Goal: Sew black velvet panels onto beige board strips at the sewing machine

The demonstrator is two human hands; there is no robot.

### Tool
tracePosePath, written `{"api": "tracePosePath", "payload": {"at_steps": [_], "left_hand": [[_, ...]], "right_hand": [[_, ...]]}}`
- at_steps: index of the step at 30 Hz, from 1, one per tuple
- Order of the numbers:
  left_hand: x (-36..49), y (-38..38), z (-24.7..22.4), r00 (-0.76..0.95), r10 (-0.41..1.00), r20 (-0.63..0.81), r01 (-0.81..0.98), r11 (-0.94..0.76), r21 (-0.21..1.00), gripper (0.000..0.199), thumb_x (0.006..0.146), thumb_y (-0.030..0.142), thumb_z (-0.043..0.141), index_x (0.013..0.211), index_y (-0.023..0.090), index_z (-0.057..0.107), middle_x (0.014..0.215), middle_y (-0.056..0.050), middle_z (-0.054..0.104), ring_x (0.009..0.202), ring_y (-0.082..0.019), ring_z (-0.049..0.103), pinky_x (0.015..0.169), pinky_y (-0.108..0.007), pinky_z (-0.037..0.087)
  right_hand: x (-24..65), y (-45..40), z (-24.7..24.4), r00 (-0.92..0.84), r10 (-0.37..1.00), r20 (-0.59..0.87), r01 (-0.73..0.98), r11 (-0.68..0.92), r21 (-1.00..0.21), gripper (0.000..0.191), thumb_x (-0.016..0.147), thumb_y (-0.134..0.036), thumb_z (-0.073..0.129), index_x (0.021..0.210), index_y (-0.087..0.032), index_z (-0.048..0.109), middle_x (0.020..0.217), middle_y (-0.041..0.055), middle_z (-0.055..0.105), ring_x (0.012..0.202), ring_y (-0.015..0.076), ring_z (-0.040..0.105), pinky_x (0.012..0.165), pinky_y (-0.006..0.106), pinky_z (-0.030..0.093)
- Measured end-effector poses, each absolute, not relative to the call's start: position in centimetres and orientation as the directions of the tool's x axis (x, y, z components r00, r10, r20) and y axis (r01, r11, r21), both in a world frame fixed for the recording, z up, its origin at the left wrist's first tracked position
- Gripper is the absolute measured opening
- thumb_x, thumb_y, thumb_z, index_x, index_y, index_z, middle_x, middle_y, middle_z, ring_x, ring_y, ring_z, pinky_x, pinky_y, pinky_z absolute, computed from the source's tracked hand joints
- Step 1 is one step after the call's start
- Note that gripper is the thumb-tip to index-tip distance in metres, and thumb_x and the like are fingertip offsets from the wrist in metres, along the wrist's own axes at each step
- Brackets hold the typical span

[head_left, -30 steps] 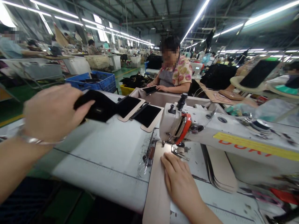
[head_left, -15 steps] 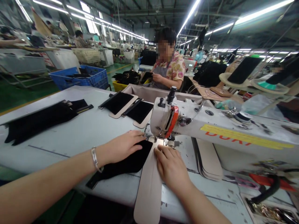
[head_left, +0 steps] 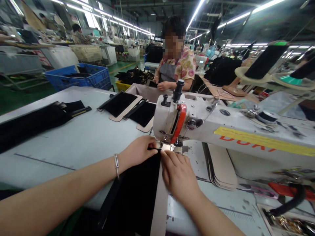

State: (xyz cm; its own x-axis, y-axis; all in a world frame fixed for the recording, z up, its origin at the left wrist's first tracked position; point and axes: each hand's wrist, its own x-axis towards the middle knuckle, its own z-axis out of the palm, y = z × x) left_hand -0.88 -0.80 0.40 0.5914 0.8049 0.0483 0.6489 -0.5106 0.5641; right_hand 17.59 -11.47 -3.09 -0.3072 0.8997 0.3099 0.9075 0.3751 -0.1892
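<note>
Under the needle of the white sewing machine (head_left: 165,113) lies a beige panel (head_left: 159,200), with a piece of black fabric (head_left: 137,193) laid along it. My left hand (head_left: 139,151), a silver bangle on its wrist, pinches the top edge of the black fabric just left of the presser foot. Bent fingers of my right hand (head_left: 178,167) press together on the panel and the fabric edge, right in front of the foot. My right thumb is mostly hidden. The fabric's dark strip hangs toward the table's front edge.
Two black-and-beige pieces (head_left: 125,103) lie behind the machine head. More black fabric (head_left: 31,123) is at the left, and stacked beige panels (head_left: 222,167) sit under the machine arm. Thread cones (head_left: 267,60) stand at right. A co-worker (head_left: 176,67) sits opposite, near a blue crate (head_left: 81,78).
My left hand has gone from lying spread on the black fabric to pinching its top edge. The fabric has swung round and now covers much of the beige panel. My right hand stays by the foot.
</note>
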Motion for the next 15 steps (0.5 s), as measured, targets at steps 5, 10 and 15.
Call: {"api": "tracePosePath", "payload": {"at_steps": [5,10,15], "left_hand": [[0.3,-0.1,0.2,0.575,0.817,0.026,0.690,-0.502,0.521,0.012,0.082,0.024,0.060,0.086,0.017,0.069,0.083,-0.004,0.069,0.077,-0.019,0.063,0.068,-0.028,0.045],[0.6,0.1,0.2,0.559,0.829,0.030,0.713,-0.499,0.493,0.014,0.082,0.023,0.060,0.090,0.017,0.070,0.088,-0.005,0.071,0.083,-0.022,0.066,0.072,-0.030,0.046],[0.9,0.3,0.3,0.561,0.824,0.076,0.697,-0.520,0.494,0.016,0.082,0.017,0.059,0.094,0.016,0.070,0.093,-0.006,0.072,0.093,-0.023,0.066,0.085,-0.032,0.048]], "right_hand": [[17.5,-11.4,-3.1,-0.300,0.906,0.297,0.914,0.362,-0.182,0.051,0.095,-0.020,0.045,0.146,-0.015,0.042,0.131,0.0123,0.056,0.108,0.0285,0.049,0.091,0.046,0.040],[17.4,-11.4,-3.2,-0.293,0.912,0.288,0.920,0.350,-0.175,0.055,0.095,-0.020,0.046,0.149,-0.014,0.039,0.132,0.0127,0.055,0.108,0.0294,0.048,0.092,0.046,0.041],[17.5,-11.4,-3.3,-0.288,0.916,0.279,0.924,0.342,-0.171,0.056,0.095,-0.020,0.045,0.150,-0.013,0.037,0.134,0.0137,0.053,0.107,0.0296,0.048,0.091,0.046,0.041]]}}
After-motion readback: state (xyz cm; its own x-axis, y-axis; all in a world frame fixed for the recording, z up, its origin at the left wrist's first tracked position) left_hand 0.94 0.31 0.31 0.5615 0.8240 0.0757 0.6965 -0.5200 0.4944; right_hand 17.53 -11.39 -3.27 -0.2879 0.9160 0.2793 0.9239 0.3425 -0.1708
